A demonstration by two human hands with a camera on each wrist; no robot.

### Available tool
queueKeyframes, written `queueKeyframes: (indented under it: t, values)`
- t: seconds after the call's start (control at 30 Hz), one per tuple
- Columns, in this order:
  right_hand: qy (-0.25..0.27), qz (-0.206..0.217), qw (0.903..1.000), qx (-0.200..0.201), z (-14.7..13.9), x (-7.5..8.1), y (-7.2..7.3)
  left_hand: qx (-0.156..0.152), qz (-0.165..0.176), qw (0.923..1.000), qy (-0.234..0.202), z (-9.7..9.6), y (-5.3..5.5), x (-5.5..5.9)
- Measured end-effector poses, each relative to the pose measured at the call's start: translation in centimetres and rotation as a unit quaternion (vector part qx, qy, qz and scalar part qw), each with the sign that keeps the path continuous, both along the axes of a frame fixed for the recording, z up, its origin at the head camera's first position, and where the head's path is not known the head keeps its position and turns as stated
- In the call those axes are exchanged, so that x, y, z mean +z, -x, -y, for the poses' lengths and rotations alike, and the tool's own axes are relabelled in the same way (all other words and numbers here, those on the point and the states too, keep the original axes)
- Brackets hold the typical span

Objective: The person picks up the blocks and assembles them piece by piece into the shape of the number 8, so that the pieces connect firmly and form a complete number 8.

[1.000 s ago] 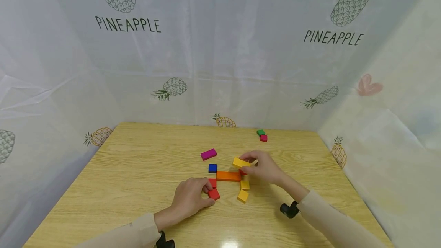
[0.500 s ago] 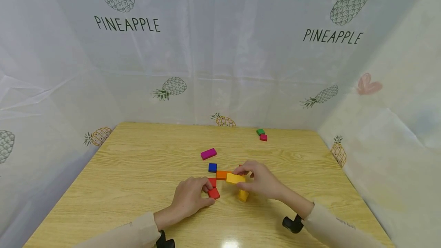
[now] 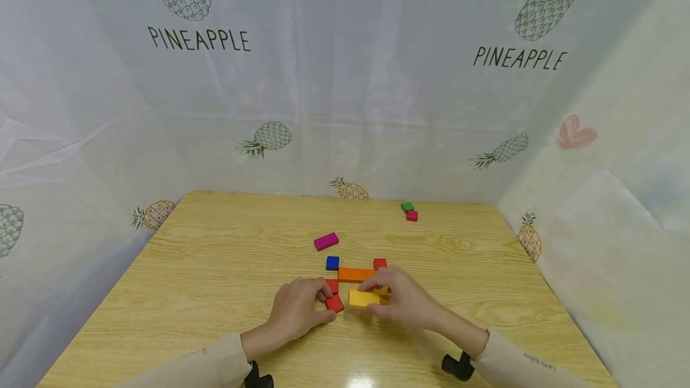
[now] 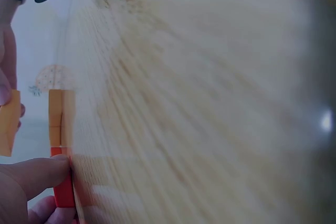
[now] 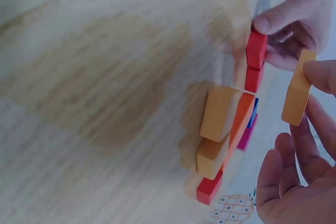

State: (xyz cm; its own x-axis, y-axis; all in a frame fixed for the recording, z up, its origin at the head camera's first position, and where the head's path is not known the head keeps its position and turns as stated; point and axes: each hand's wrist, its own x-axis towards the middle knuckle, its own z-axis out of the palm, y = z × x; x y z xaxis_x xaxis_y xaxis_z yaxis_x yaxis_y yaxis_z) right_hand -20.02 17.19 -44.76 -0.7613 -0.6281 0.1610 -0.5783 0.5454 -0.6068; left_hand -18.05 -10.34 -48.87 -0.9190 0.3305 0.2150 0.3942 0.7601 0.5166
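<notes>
On the table, my left hand pinches a red block between thumb and fingers. Another red block touches it from behind, partly covered by the fingertips. My right hand holds a long yellow block by thumb and fingers, and the right wrist view shows this block raised off the table. Beneath that hand two smaller yellow blocks stand in line, a nearer one and a farther one. A long orange block lies between the red and yellow rows.
A blue block and a red block sit by the orange block's far corners. Farther back lie a purple block, then a green block touching a pinkish-red one. A pineapple-print curtain hangs behind the table.
My right hand has carried the long yellow block toward me and slightly left, from over the orange block's far right to in front of it. The left hand has stayed put.
</notes>
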Motion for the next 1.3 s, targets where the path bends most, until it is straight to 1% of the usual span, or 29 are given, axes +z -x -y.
queueKeyframes:
  t: [0.2, 0.3, 0.43, 0.53, 0.87, 1.07, 1.3]
  values:
    - [-0.001, 0.009, 0.9999, -0.011, 0.2, -0.8, -0.5, 0.001, -0.003, 1.0, 0.002, 0.0, 0.0, -0.1]
    - [-0.004, 0.003, 0.9999, -0.014, 0.4, -1.3, -0.7, 0.001, -0.003, 1.0, 0.001, 0.0, 0.0, -0.1]
    - [-0.005, -0.011, 0.9999, -0.007, 0.5, -1.8, -0.9, -0.001, 0.0, 1.0, -0.001, -0.1, 0.1, 0.0]
    - [-0.001, -0.015, 0.9999, -0.004, 0.6, -2.0, -1.0, -0.001, 0.002, 1.0, -0.001, -0.1, 0.0, 0.0]
    - [-0.005, -0.029, 0.9995, 0.009, 0.8, -2.5, -1.1, 0.003, 0.002, 1.0, -0.002, -0.1, 0.1, -0.1]
    - [-0.013, -0.029, 0.9995, 0.007, 1.0, -2.4, -1.3, 0.002, -0.005, 1.0, 0.001, 0.0, 0.2, -0.1]
    - [-0.017, -0.035, 0.9992, 0.008, 1.0, -2.7, -1.2, 0.002, -0.005, 1.0, 0.0, 0.0, 0.1, -0.1]
